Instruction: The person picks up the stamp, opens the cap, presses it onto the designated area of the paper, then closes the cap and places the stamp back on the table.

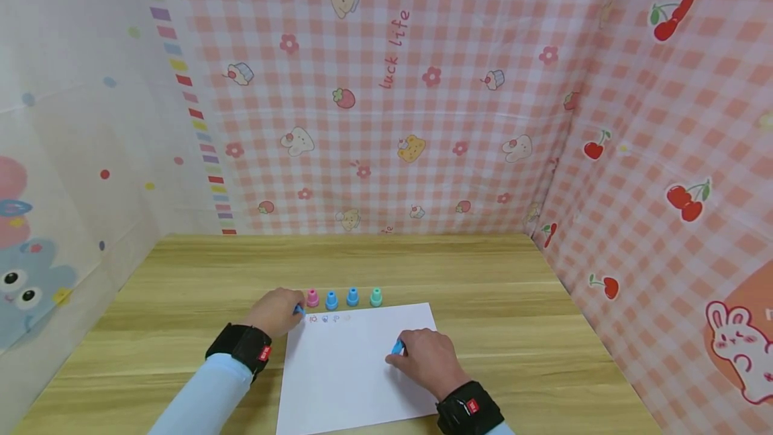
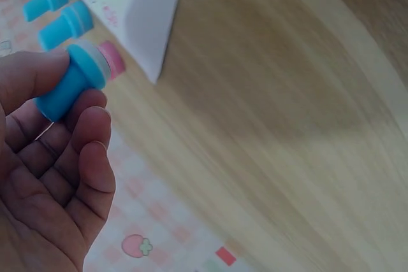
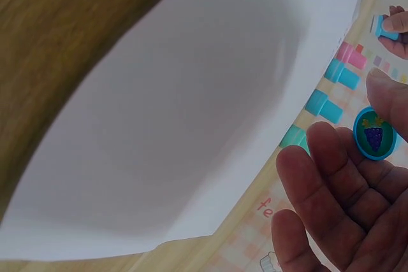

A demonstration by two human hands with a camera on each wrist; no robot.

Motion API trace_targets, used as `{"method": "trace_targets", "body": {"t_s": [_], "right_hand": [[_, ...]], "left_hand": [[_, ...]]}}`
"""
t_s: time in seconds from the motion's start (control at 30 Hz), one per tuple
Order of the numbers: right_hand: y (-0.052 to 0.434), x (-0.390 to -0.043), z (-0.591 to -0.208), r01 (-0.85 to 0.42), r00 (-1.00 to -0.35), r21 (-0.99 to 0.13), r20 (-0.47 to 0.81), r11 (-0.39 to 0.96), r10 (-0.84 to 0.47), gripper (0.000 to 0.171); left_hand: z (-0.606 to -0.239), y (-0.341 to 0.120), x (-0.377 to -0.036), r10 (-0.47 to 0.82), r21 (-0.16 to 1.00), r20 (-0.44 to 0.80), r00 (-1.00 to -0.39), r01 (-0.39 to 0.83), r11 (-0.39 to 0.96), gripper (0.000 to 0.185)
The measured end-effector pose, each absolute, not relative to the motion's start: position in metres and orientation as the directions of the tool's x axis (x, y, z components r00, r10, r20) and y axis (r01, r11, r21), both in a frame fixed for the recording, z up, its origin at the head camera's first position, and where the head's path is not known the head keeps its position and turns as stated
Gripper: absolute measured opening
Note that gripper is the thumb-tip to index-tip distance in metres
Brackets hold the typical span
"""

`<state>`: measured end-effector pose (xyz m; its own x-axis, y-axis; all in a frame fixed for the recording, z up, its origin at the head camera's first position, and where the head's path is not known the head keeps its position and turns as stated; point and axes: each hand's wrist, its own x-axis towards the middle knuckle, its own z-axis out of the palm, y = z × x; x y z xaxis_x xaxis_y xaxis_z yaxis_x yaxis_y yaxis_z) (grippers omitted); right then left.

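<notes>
Head view shows a white sheet of paper [image 1: 356,368] lying on a wooden table [image 1: 513,301], and everything else sits around that sheet. Just beyond its far edge stands a row of four small stamps, upright with their long axes vertical: a pink stamp [image 1: 312,298], two blue stamps [image 1: 331,301] and a teal stamp [image 1: 376,297]. Faint stamped marks [image 1: 329,319] run along the sheet's far edge, just in front of the row. At the sheet's far left corner the left hand [image 1: 274,311] pinches a blue stamp [image 2: 71,81] between thumb and fingertips; the left wrist view shows its long axis tilted, its wide white-rimmed end pointing toward the pink stamp and the sheet's corner, its narrow end back in the palm. Over the sheet's right half the right hand [image 1: 425,358] pinches a round blue cap [image 3: 375,133] between thumb and curled fingers; the right wrist view shows its flat face, bearing a grape picture, turned toward the palm side and the wrist camera. Both wrists wear black straps. Pink checked cloth [image 1: 423,86] stands behind the table.
</notes>
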<state>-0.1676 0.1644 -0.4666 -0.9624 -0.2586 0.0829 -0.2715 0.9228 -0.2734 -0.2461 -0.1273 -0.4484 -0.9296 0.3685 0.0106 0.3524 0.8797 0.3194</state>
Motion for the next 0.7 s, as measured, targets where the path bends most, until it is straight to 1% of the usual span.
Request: {"method": "trace_targets", "body": {"t_s": [0.33,0.5,0.7], "right_hand": [[0.165,-0.168,-0.468,-0.263,-0.965,-0.281,0.075,0.923,-0.252,0.027],[0.165,-0.168,-0.468,-0.254,-0.967,-0.29,0.064,0.923,-0.246,0.028],[0.165,-0.168,-0.468,-0.256,-0.967,-0.298,0.069,0.919,-0.247,0.027]], "left_hand": [[-0.461,-0.129,-0.25,0.412,0.235,0.045,-0.91,0.411,0.881,0.01],[-0.465,-0.127,-0.252,0.412,0.221,0.05,-0.91,0.413,0.884,0.01],[-0.475,-0.126,-0.258,0.409,0.231,0.056,-0.911,0.41,0.882,0.007]]}}
